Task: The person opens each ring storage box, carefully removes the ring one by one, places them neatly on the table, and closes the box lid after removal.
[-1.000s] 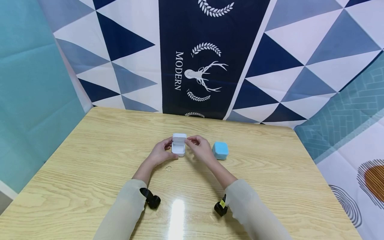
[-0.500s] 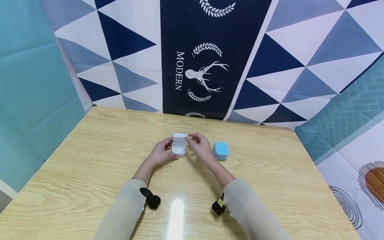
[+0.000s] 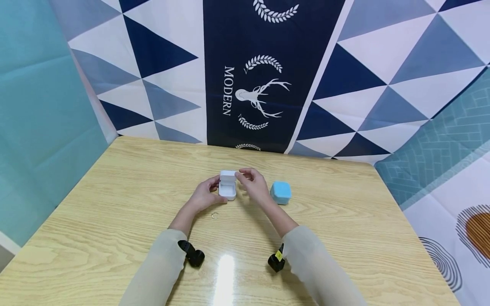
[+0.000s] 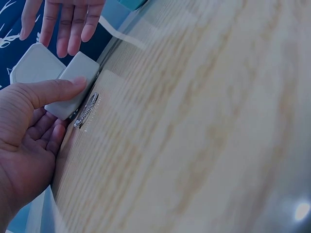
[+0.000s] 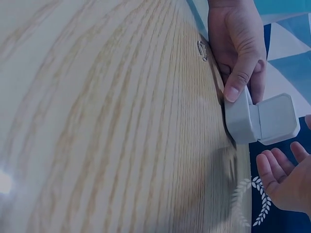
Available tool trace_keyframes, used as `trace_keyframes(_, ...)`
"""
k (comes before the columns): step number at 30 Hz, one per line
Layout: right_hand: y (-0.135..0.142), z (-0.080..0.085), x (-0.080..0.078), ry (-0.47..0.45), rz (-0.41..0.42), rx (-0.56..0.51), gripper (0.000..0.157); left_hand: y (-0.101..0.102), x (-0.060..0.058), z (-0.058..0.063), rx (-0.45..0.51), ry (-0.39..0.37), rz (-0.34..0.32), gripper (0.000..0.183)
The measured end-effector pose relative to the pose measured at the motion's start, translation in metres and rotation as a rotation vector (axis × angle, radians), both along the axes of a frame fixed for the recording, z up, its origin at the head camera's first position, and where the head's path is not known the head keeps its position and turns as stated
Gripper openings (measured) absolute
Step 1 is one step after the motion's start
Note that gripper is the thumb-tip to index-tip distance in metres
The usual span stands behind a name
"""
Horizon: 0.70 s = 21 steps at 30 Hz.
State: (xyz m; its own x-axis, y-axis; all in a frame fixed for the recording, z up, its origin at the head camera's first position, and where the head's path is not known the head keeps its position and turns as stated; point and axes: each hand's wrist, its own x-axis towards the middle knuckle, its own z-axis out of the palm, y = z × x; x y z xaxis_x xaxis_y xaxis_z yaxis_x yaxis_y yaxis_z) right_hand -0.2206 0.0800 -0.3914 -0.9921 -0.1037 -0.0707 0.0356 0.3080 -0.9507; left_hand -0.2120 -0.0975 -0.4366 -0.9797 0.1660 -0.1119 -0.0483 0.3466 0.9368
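Observation:
A small white ring box [image 3: 227, 192] stands on the table with its lid [image 5: 280, 119] raised. My left hand [image 3: 203, 195] grips the base from the left, its thumb along the front in the left wrist view. On the right side, my right hand [image 3: 253, 183] is by the raised lid, fingers extended or loosely bent. Whether a fingertip touches the lid cannot be told. Nearer than the box, a thin ring [image 3: 215, 215] lies on the wood; the left wrist view shows small stones along the ring [image 4: 86, 110].
A light-blue rounded box [image 3: 281, 192] stands right of my right hand on the wooden table [image 3: 153, 170]. A patterned cloth [image 3: 164, 63] hangs behind the far edge. Black cameras [image 3: 196, 257] are strapped at both wrists.
My right hand has moved slightly up along the lid and its forearm a little left. The left hand, white box and ring stay in place.

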Motion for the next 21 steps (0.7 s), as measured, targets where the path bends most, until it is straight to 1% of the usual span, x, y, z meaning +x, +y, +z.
trace_keyframes(3,-0.0006,0.0004,-0.0008,0.004,0.002,0.002,0.045,0.0000,-0.0001,-0.0002,0.001,0.001,0.002,0.084)
trace_keyframes(11,-0.0055,0.0005,-0.0018,0.023,0.011,0.048,0.045,-0.0006,0.0015,0.0004,0.004,0.014,0.003,0.084)
trace_keyframes(21,-0.0057,-0.0027,-0.0067,0.019,0.026,0.025,0.043,-0.0009,0.0008,0.0002,0.013,-0.011,0.003,0.084)
